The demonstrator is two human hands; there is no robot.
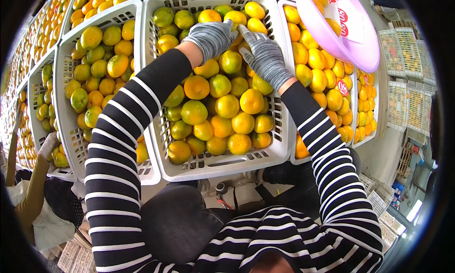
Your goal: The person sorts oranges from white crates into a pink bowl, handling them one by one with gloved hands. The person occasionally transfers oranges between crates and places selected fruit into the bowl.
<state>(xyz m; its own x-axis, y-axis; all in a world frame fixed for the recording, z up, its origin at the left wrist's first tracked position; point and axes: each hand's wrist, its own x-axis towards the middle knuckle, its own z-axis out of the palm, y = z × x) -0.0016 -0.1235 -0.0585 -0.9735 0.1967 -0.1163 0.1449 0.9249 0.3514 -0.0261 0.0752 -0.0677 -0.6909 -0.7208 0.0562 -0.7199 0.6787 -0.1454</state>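
Both gloved hands are reached into the far half of the middle white crate (156, 130). Left hand (212, 37) — fingers curled down over an orange (235, 18), clamped or merely resting cannot be told. Right hand (265, 56) — fingers together, laid flat on the fruit. Each orange is best cupped lightly, not squeezed. The fruit is round; no long axis or heading can be read.

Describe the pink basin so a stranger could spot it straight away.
Start at the white crate of citrus fruit where both gloved hands, left hand and right hand, are working. Look to the next crate on the right. Over its far end sits the pink basin, tilted: the only round, pink, glossy container among square white latticed crates.
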